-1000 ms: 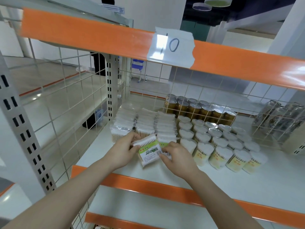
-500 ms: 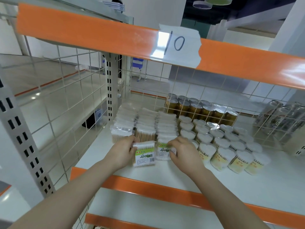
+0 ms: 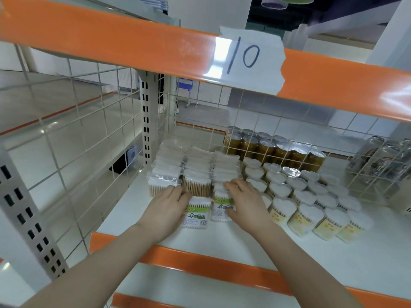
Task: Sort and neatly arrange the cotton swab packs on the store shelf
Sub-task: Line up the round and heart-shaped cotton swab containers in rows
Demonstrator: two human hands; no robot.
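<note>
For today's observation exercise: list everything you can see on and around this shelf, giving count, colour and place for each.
rectangular swab packs: three rows, clear and white, shelf's left rear
green-label packs: two, front of the rows
heart-lid tubs: many, white lids, yellow labels, right of packs
cans: several, gold, behind the wire grid
paper label: one, white, "10", upper orange rail
shelf: one, white, orange edge
left hand: holds left labelled pack
right hand: holds right labelled pack
</note>
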